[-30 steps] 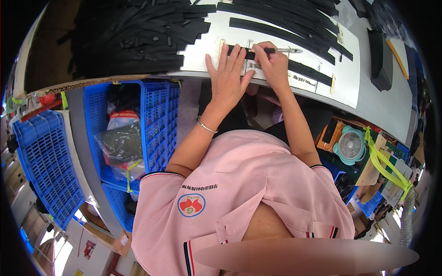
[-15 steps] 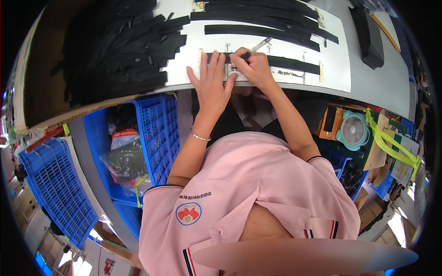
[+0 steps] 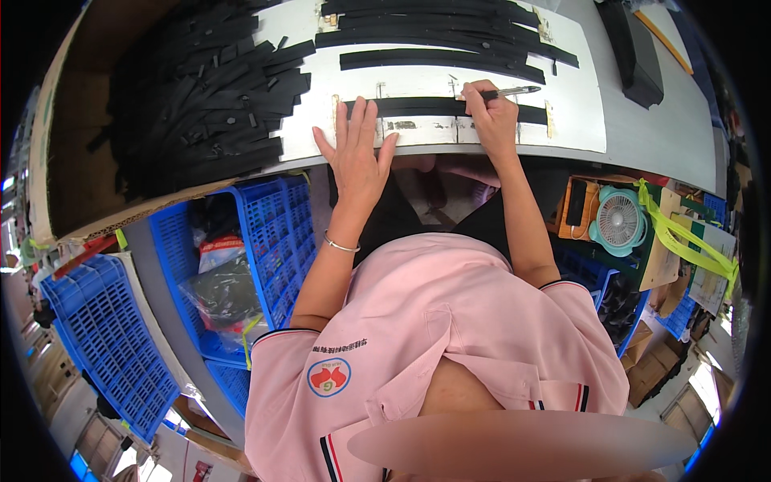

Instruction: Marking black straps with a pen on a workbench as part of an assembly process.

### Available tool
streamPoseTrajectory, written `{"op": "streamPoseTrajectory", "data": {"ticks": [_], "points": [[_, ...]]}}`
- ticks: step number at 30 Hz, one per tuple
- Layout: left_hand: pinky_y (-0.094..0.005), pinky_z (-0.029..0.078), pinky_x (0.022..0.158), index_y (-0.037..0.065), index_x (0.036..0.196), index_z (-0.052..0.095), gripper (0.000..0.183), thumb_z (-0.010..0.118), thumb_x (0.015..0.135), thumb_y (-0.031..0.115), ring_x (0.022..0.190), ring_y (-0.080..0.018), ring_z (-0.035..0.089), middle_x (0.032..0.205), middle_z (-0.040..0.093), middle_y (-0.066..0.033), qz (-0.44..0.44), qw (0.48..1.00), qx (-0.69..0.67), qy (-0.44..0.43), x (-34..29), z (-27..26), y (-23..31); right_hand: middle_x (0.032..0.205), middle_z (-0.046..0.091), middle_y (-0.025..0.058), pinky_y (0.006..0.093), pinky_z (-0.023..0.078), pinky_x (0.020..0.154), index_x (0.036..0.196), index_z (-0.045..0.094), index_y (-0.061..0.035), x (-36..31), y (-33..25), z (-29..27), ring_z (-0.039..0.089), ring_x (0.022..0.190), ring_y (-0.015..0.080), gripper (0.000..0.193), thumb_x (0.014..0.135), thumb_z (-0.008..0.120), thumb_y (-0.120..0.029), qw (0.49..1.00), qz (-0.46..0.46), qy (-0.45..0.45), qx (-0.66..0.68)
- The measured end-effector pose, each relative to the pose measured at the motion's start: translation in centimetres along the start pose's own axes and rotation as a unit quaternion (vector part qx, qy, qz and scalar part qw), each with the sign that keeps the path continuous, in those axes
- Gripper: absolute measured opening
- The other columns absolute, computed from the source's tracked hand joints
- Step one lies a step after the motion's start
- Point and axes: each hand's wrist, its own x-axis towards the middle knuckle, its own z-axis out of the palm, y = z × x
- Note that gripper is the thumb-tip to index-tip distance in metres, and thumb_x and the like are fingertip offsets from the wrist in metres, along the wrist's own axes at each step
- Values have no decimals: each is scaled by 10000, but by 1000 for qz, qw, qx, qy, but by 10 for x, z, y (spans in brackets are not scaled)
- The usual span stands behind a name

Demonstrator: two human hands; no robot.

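Observation:
A black strip (image 3: 426,106) lies across a white board (image 3: 578,112) marked with dark lines and bits of tan tape. My left hand (image 3: 359,153) rests on the strip's left part with its fingers spread and flat. Farther right, my right hand (image 3: 491,120) grips a pen (image 3: 512,93), its clear barrel pointing right. The pen's tip end is at the strip's upper edge, beside a drawn line; whether it touches is too small to tell. More black strips (image 3: 434,59) lie side by side farther back on the board.
A big heap of black strips (image 3: 201,88) fills a cardboard box (image 3: 76,120) at the left. A black angular object (image 3: 633,56) stands on the grey table (image 3: 666,136) at the right. Blue crates (image 3: 273,233) and a small turquoise fan (image 3: 617,222) are below the table's edge.
My right hand has moved right along the strip with the pen, away from my left hand. My left hand stays flat on the strip near its left end.

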Motion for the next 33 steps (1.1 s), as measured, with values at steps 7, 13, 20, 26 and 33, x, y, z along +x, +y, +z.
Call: {"op": "streamPoseTrajectory", "data": {"ticks": [7,13,20,26,33], "points": [[-667,13,1194,101,1496,514,601,686,969,334,1529,-340,301,1576,469,-105,1,1000,5,-4,2,-1,4,585,598,60,286,428,501,838,697,-40,2,20,6,545,474,150,209,968,693,-204,988,-113,25,-100],[-592,167,1208,94,1356,647,455,716,933,244,1420,-337,451,1460,579,-120,39,994,-77,64,23,13,44,589,597,71,321,433,496,827,692,-56,3,14,6,581,479,211,215,965,697,-221,984,-114,29,-133],[-398,397,950,82,981,768,156,782,830,121,1034,-241,608,1059,702,-35,74,980,-149,111,49,47,63,621,627,81,319,447,507,833,702,-43,2,13,8,605,499,218,220,963,697,-220,986,-118,40,-110],[-381,400,911,96,889,761,107,802,792,117,1006,-226,610,1013,699,-11,56,979,-151,124,50,49,63,617,641,90,298,457,518,819,717,-27,-1,11,0,631,516,189,207,946,686,-187,997,-71,10,0],[-381,400,914,98,893,763,119,809,785,118,1006,-223,613,1009,702,-8,61,979,-151,125,51,50,64,572,617,103,335,454,503,759,718,-56,-1,14,0,623,500,240,224,916,693,-214,989,-122,-5,-87]]}}
